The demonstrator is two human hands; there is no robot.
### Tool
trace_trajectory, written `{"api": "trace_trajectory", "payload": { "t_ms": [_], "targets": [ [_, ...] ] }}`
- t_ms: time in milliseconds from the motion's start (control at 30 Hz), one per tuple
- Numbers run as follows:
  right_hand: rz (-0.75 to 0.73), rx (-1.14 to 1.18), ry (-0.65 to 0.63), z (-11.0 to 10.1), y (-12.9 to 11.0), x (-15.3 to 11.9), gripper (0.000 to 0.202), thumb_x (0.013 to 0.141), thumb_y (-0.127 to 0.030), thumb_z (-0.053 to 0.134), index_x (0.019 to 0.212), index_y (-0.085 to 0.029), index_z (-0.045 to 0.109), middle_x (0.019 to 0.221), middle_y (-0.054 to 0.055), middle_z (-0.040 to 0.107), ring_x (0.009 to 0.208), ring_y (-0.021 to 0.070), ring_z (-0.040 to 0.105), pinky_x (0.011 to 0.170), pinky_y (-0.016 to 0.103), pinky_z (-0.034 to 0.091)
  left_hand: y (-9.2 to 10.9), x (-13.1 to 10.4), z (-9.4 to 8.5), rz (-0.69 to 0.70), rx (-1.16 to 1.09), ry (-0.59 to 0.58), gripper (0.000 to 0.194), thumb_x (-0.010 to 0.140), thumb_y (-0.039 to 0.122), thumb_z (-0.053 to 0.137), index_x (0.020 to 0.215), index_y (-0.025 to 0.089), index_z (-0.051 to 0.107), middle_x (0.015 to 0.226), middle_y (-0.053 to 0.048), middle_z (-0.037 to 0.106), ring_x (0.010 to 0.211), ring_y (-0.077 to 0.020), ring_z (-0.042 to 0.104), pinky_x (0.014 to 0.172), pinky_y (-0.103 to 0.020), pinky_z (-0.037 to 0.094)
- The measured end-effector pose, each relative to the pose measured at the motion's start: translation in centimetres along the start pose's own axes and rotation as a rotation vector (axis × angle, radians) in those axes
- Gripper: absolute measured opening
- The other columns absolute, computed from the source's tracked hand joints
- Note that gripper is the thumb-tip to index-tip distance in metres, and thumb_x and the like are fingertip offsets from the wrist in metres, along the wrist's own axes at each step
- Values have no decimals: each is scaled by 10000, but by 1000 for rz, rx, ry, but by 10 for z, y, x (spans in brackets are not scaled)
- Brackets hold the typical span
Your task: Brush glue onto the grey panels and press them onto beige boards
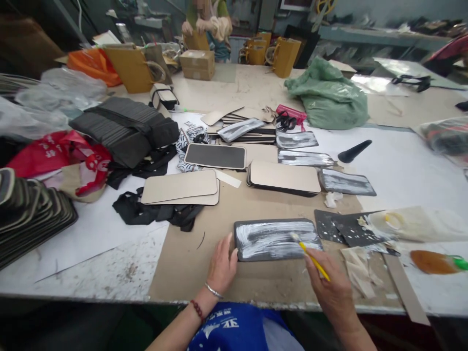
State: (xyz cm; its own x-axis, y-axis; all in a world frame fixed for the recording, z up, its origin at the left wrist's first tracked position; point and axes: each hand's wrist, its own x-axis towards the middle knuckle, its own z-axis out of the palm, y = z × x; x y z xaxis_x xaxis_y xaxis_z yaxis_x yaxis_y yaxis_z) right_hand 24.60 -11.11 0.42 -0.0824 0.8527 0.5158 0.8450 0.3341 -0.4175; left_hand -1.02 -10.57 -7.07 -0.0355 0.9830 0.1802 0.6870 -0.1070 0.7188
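Note:
A dark rectangular panel lies flat on brown paper in front of me, streaked with white, glue-like coating. My left hand rests at its left edge, fingers extended and the fingertips touching or very near that edge. In my right hand is a yellow-handled brush, gripped between thumb and fingers, its bristles on the coated surface. Behind this panel sits a stack of beige panels. Other white-streaked panels lie to the right of and behind that stack.
Two beige panels rest on black fabric strips. A bundle of dark panels and a green plastic bag stand farther back. Spattered dark scraps and an amber bottle lie right. Across the table another person handles a yellow piece.

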Motion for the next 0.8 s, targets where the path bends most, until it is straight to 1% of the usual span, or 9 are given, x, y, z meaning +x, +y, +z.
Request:
{"api": "trace_trajectory", "payload": {
  "t_ms": [100, 200, 333, 467, 567, 633, 667, 700, 800],
  "targets": [
    [-69, 46, -72, 16, -3, -3, 197, 847, -238, 499, 1008, -199, 606, 910, 71, 654, 839, 186, 625, 785, 334, 518, -1, 12, 8, -40, 40, -15, 390, 815, 115, 400, 1194, 159, 480, 993, -110, 569, 940, -209, 530, 832, -403, 475],
    [-62, 48, -93, 19, 2, -8, 208, 849, -230, 501, 1025, -192, 605, 925, 80, 648, 854, 191, 623, 799, 344, 519, -2, 19, 10, -23, 92, -46, 392, 791, 65, 381, 1148, 131, 528, 960, -115, 560, 905, -207, 518, 802, -381, 483],
    [-40, 47, -123, 16, 4, -11, 220, 854, -223, 500, 1051, -196, 594, 942, 77, 640, 882, 189, 615, 818, 344, 512, 1, 20, 5, 73, 228, -35, 410, 782, 27, 367, 1147, 116, 532, 986, -127, 555, 913, -214, 501, 809, -380, 478],
    [-49, 64, -99, 16, 2, -11, 243, 849, -212, 509, 1079, -197, 586, 934, 82, 645, 864, 188, 625, 798, 330, 524, 6, 18, -2, 194, 385, -43, 397, 797, 38, 380, 1157, 121, 526, 1034, -140, 566, 943, -240, 490, 808, -408, 467],
    [-46, 71, -92, 16, 2, -11, 260, 847, -212, 503, 1093, -207, 587, 943, 80, 649, 869, 190, 627, 777, 318, 533, 9, 19, -3, 218, 385, -46, 383, 805, 61, 386, 1154, 133, 527, 1013, -134, 593, 913, -243, 510, 771, -412, 475],
    [-50, 78, -96, 16, 3, -11, 280, 843, -199, 503, 1113, -210, 581, 960, 80, 647, 883, 190, 624, 778, 316, 535, 11, 20, -2, 176, 278, -42, 371, 817, 79, 373, 1150, 137, 527, 984, -126, 614, 889, -223, 536, 782, -401, 478],
    [-59, 82, -93, 16, 4, -11, 288, 841, -192, 505, 1120, -210, 578, 964, 80, 646, 885, 190, 624, 774, 314, 537, 11, 20, -1, 131, 198, -50, 358, 828, 101, 369, 1146, 139, 529, 975, -122, 624, 880, -211, 552, 790, -387, 480],
    [-64, 86, -91, 16, 5, -11, 292, 840, -185, 506, 1123, -209, 576, 964, 81, 645, 883, 189, 624, 768, 312, 539, 12, 21, -1, 67, 110, -68, 340, 839, 132, 370, 1136, 142, 535, 965, -116, 637, 868, -199, 569, 788, -366, 484],
    [-52, 93, -89, 17, 4, -12, 290, 842, -184, 503, 1121, -212, 578, 954, 84, 648, 881, 194, 625, 756, 315, 544, 16, 22, -1, -192, -125, -154, 284, 835, 237, 407, 1042, 163, 587, 912, -90, 674, 813, -183, 614, 738, -311, 494]
  ]
}}
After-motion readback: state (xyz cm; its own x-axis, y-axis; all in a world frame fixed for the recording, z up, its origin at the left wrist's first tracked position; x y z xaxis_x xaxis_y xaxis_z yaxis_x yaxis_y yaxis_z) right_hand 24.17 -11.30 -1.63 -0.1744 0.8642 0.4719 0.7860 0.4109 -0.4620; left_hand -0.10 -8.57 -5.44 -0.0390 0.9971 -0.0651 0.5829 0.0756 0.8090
